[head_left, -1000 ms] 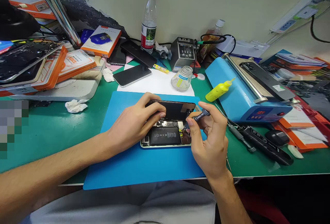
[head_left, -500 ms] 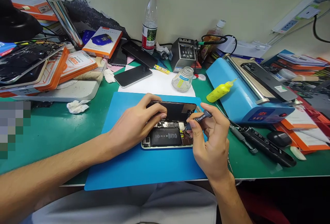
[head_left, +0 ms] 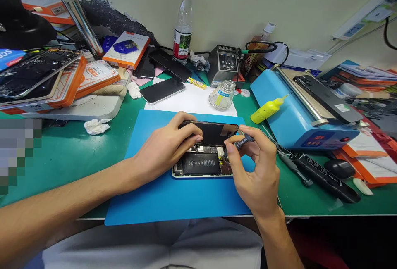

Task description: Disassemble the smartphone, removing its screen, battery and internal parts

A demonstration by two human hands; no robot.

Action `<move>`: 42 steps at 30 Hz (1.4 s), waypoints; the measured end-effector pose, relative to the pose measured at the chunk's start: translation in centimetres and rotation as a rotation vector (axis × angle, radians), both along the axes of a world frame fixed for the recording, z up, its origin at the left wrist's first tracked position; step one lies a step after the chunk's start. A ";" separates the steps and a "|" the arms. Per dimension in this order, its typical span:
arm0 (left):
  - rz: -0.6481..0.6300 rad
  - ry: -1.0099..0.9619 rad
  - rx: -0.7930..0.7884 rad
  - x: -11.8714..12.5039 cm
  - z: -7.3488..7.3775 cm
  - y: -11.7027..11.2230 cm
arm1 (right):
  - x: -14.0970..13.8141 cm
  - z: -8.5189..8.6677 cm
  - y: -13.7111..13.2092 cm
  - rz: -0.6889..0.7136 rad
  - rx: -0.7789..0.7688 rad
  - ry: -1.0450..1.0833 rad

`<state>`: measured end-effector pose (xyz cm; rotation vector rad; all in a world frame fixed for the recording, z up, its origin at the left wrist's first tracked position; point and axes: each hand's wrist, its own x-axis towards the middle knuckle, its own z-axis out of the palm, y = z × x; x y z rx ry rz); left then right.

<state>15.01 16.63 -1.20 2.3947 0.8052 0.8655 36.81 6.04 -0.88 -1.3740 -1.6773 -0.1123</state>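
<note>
An opened phone (head_left: 201,164) lies on the blue mat (head_left: 173,203), its black battery and inner parts showing. Its screen (head_left: 214,134) stands tilted up along the far side. My left hand (head_left: 167,143) is closed on the left end of that screen, thumb and forefinger at its upper edge. Between the fingers of my right hand (head_left: 256,165) is a slim dark grey screwdriver (head_left: 242,141), slanting down to the left into the phone's right part. Its tip is hard to make out near the thumb.
Behind the mat are a glass jar (head_left: 222,95), a loose phone (head_left: 163,91) and a bottle (head_left: 183,25). At right stand a yellow squeeze bottle (head_left: 266,111), a blue heating machine (head_left: 279,112) and a black pen-shaped tool (head_left: 325,178). Stacked boxes (head_left: 96,77) fill the left.
The whole view has shifted slightly, so things appear a little farther right. Both hands keep their holds on the screen and the screwdriver, with hardly any movement.
</note>
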 end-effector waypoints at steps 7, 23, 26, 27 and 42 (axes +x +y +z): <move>-0.028 -0.044 0.001 0.0 0.0 0.1 | 0.2 -0.1 0.0 0.063 -0.006 0.026; -0.047 -0.025 -0.045 -0.3 -0.2 0.3 | 0.0 -0.1 -0.1 -0.072 -0.024 0.081; -0.058 -0.029 -0.065 -0.4 0.0 0.2 | -0.3 0.3 0.1 -0.071 -0.036 0.272; -0.065 -0.029 -0.068 -0.4 0.0 0.2 | -0.4 0.5 0.1 -0.052 -0.027 0.345; -0.115 -0.039 -0.057 -0.4 0.0 0.3 | -0.5 0.3 0.4 0.191 -0.058 0.374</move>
